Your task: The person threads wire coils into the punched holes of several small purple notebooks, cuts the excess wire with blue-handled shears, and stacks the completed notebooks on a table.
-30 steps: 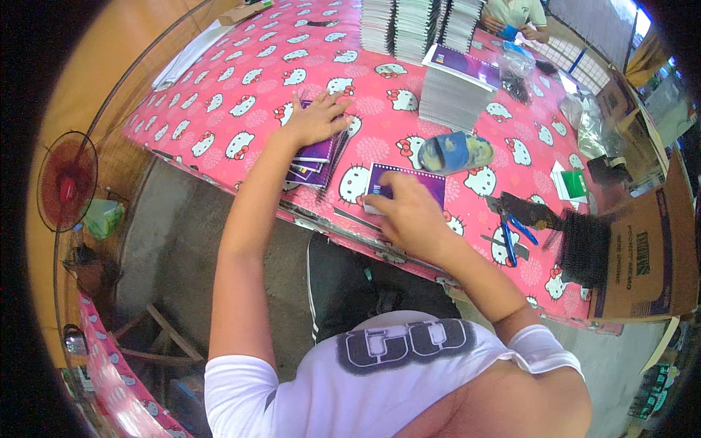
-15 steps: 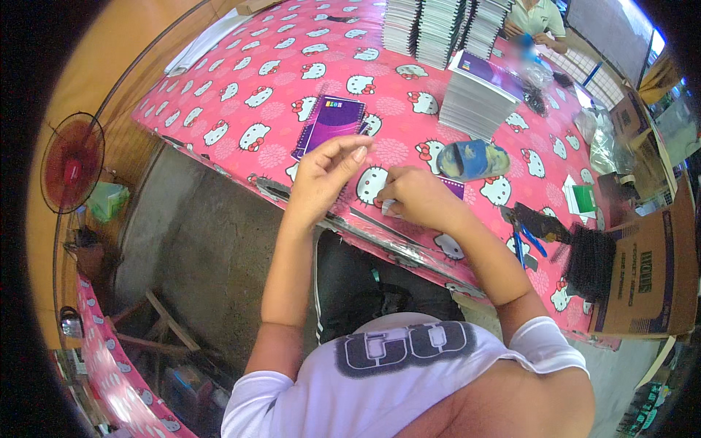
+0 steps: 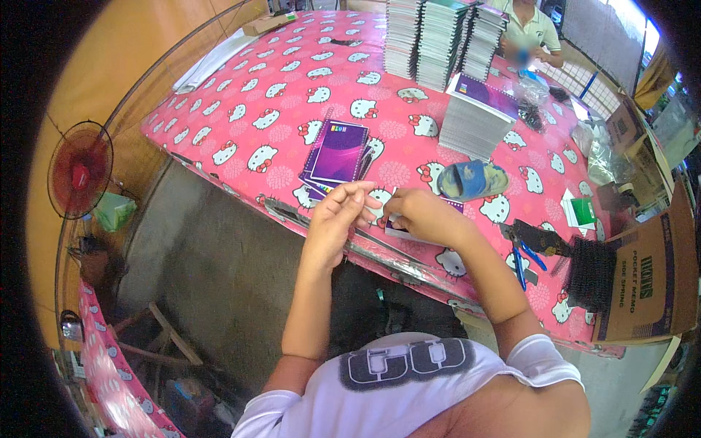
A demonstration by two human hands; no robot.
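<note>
Near the table's front edge, my right hand (image 3: 427, 217) is closed, its bent fingers gripping at the left end of a purple-covered notebook (image 3: 453, 206). The hand hides most of that notebook; some white shows under the fingertips. Just left of it, my left hand (image 3: 342, 213) hovers with its fingers loosely curled and apart, nothing visible in it. Beyond the left hand lies a small pile of purple spiral notebooks (image 3: 340, 152). A blue, worn slipper (image 3: 473, 179) rests behind the right hand.
A tall stack of purple-topped pads (image 3: 478, 120) and several spiral-notebook stacks (image 3: 438, 44) stand farther back. Blue-handled pliers (image 3: 520, 263), black spiral bindings (image 3: 590, 257) and a cardboard box (image 3: 646, 274) are at right. A person (image 3: 529, 36) sits across the pink table. A fan (image 3: 80, 171) stands left.
The view has tilted, so the table appears lower. My left hand has come closer to the right, its fingers more spread. My right hand stays at the notebook.
</note>
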